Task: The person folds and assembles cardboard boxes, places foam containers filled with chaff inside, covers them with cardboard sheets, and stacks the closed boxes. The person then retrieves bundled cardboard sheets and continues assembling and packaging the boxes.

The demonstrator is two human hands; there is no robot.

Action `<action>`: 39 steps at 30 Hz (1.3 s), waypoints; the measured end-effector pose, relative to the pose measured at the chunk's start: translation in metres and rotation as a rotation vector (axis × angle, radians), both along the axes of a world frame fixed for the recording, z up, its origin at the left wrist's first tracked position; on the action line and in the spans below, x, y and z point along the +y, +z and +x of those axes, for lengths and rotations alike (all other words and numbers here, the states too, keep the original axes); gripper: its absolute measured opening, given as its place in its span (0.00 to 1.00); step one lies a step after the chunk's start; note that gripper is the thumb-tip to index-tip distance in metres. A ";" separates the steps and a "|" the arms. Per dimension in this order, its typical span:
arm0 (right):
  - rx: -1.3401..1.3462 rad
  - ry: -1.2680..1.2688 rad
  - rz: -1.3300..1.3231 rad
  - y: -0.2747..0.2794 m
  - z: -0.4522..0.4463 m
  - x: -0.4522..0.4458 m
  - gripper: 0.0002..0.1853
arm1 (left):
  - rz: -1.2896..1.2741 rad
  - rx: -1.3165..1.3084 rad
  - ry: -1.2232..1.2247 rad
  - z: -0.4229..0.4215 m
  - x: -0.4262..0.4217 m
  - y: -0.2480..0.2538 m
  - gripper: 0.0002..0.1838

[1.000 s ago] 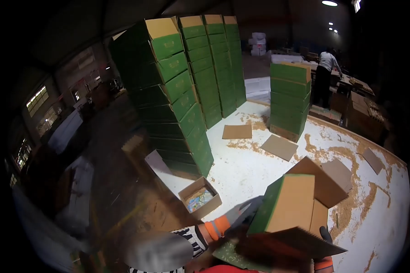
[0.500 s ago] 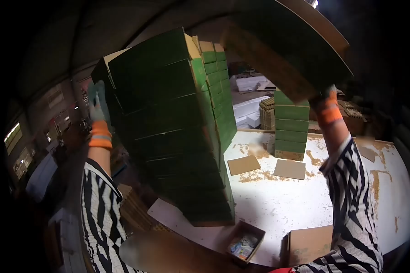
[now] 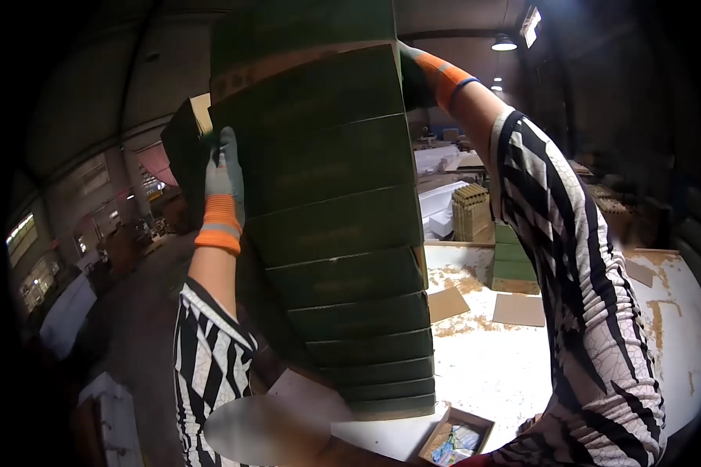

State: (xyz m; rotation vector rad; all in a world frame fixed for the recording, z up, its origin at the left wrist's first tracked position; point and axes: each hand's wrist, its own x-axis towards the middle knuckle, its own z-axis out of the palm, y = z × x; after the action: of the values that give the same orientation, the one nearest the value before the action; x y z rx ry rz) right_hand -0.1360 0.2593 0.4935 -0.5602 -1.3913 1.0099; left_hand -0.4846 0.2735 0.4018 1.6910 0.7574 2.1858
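A tall stack of dark green cardboard boxes (image 3: pixel 335 163) rises in front of me. On top of it lies another green box (image 3: pixel 304 27), its brown lower edge showing and its top cut off by the view. My right hand (image 3: pixel 414 74), gloved with an orange cuff, grips that top box at its right side; the fingers are partly hidden behind it. Against the left edge of the stack, my gloved left hand (image 3: pixel 225 173) points upward with fingers stretched out, just below the top box. A further box (image 3: pixel 185 144) shows behind the stack on the left.
The white table (image 3: pixel 491 366) carries brown scraps and flat cardboard pieces (image 3: pixel 519 310). A shorter green stack (image 3: pixel 514 261) stands at its far side, partly behind my right arm. Near the front edge is a small open box (image 3: pixel 456 437) with packets inside.
My right hand has brought the tilted box leftward from the upper right onto the top of the stack. The view has turned slightly, and my left hand remains by the stack's left edge.
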 end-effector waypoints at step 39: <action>0.171 0.039 0.184 -0.209 0.044 0.110 0.29 | -0.035 0.256 -0.108 0.017 -0.080 -0.074 0.29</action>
State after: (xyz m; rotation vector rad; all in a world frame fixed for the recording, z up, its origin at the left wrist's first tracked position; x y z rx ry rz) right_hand -0.0918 0.3696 0.2847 -0.3042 -1.3301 0.9266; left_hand -0.4671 0.1940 0.3278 1.9698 0.7418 1.8968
